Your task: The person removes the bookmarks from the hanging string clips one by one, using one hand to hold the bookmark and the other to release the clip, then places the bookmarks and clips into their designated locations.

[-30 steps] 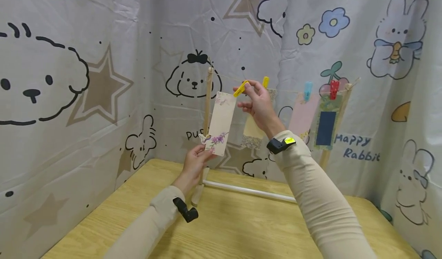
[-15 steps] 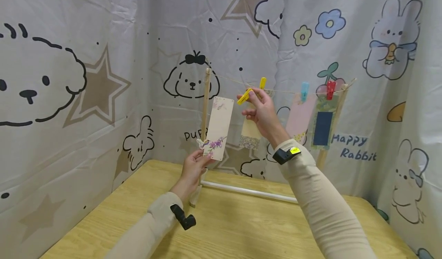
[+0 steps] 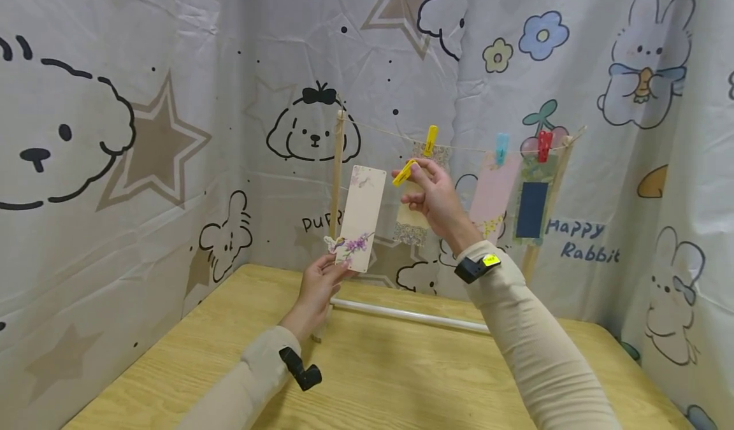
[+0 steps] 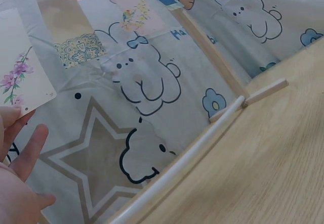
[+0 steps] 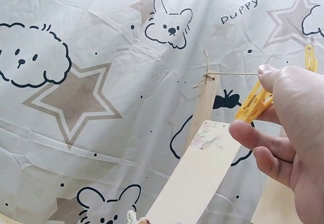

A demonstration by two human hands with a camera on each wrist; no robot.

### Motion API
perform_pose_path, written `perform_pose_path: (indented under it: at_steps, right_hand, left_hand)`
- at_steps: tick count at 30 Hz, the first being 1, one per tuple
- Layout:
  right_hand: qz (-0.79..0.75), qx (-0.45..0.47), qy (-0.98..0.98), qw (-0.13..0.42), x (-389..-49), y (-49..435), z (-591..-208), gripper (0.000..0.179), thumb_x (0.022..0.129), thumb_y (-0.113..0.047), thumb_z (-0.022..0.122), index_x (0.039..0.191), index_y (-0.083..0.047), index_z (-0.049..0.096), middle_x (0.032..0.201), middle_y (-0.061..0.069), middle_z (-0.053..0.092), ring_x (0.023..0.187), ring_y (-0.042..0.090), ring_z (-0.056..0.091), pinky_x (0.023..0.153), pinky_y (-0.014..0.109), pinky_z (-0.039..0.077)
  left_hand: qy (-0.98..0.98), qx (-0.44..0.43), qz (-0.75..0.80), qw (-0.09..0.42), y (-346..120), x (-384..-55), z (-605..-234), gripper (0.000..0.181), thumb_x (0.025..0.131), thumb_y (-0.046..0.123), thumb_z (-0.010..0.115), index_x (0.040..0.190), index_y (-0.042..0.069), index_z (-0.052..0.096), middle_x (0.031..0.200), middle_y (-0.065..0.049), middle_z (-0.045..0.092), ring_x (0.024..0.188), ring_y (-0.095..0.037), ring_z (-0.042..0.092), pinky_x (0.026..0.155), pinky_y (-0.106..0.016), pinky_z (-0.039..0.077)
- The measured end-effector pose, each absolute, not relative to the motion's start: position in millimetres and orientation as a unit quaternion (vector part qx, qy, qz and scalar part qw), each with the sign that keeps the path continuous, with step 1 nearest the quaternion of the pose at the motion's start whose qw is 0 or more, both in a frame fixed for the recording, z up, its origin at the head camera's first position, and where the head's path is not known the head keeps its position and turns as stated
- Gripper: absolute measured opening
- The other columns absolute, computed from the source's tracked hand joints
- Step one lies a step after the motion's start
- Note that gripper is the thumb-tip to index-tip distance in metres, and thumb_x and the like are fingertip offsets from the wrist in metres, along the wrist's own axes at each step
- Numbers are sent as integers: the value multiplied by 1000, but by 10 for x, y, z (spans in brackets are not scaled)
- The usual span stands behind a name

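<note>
My left hand [image 3: 316, 288] pinches the lower end of a cream bookmark card [image 3: 362, 210] with purple flowers and a small bird, held tilted near the left post. In my right hand [image 3: 438, 197] a yellow clothespin [image 3: 404, 172] is pinched between thumb and fingers, apart from the card's upper right corner. The right wrist view shows the clothespin [image 5: 254, 102] close beside the card's top edge [image 5: 216, 125]. Behind the right hand, a cream card with a lace-patterned border [image 3: 410, 233] hangs from the string by another yellow clothespin [image 3: 431, 141], partly hidden.
A string [image 3: 384, 132] runs between two wooden posts [image 3: 337, 175] joined by a white rod [image 3: 410, 315] low over the wooden table [image 3: 401, 379]. A pink card [image 3: 493, 188] hangs by a blue clothespin [image 3: 502, 148], and a green-and-navy card [image 3: 531, 210] by a red one. Printed curtains surround the table.
The clothespin has come away from the card's top corner as my right hand moved down. My left hand has lowered the card slightly, below the string.
</note>
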State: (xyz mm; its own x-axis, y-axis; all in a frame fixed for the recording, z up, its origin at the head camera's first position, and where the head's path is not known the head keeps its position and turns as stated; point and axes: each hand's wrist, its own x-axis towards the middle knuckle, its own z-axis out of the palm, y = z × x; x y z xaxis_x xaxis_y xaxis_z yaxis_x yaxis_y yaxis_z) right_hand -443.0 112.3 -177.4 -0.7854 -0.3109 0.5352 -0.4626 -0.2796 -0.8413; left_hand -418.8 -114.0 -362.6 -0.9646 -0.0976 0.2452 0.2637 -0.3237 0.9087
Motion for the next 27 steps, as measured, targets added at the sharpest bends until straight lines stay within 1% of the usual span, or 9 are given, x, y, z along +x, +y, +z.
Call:
perform_pose_path:
  at_steps: [3, 7, 10, 14, 18, 21, 27]
  right_hand:
    - [727, 321, -605, 51, -4429, 1135, -1802, 32, 110, -31, 50, 135, -11, 53, 133, 21, 63, 59, 13, 67, 53, 22, 49]
    - [724, 313, -613, 44, -4417, 1148, -1829, 34, 110, -31, 50, 138, -12, 52, 126, 13, 68, 59, 13, 66, 54, 21, 49]
    - [721, 312, -617, 43, -4411, 1151, -1841, 35, 110, -32, 50, 140, -13, 51, 123, 10, 70, 60, 14, 66, 54, 21, 49]
    - [720, 316, -616, 44, -4412, 1156, -1854, 35, 110, -32, 50, 140, -13, 52, 127, 13, 68, 60, 13, 67, 55, 21, 49]
    - [723, 312, -616, 42, -4411, 1171, -1882, 31, 110, -31, 51, 137, -15, 55, 133, 21, 63, 59, 12, 66, 54, 21, 48]
    - [722, 306, -619, 40, -4410, 1188, -1912, 30, 110, -32, 51, 134, -14, 56, 135, 23, 62, 59, 13, 66, 55, 21, 48]
    - [715, 304, -628, 45, -4407, 1214, -1953, 31, 110, -33, 51, 133, -13, 56, 129, 16, 66, 61, 13, 66, 55, 21, 49]
  left_hand:
    - [-571, -75, -810, 110, -1141, -4179, -3640, 29, 100, 15, 72, 125, 2, 64, 101, -5, 77, 93, -12, 73, 83, -36, 41]
    - [-571, -76, -810, 106, -1140, -4167, -3655, 29, 100, 14, 71, 125, 3, 64, 102, -5, 77, 94, -12, 73, 86, -38, 41]
    - [-571, -76, -810, 106, -1138, -4156, -3664, 27, 100, 14, 71, 124, 3, 64, 100, -5, 77, 93, -12, 73, 87, -39, 41]
    - [-570, -76, -811, 109, -1136, -4151, -3673, 25, 100, 12, 71, 122, 3, 64, 98, -4, 77, 91, -12, 73, 85, -37, 41]
    - [-570, -78, -811, 109, -1134, -4149, -3686, 26, 99, 12, 71, 123, 3, 64, 98, -4, 77, 93, -15, 73, 81, -32, 43]
    - [-568, -77, -813, 107, -1130, -4147, -3700, 25, 99, 11, 71, 122, 3, 64, 98, -4, 77, 93, -16, 74, 78, -30, 44]
    - [-566, -82, -813, 109, -1127, -4131, -3704, 21, 99, 11, 71, 118, 3, 65, 95, -4, 77, 88, -11, 73, 79, -31, 43]
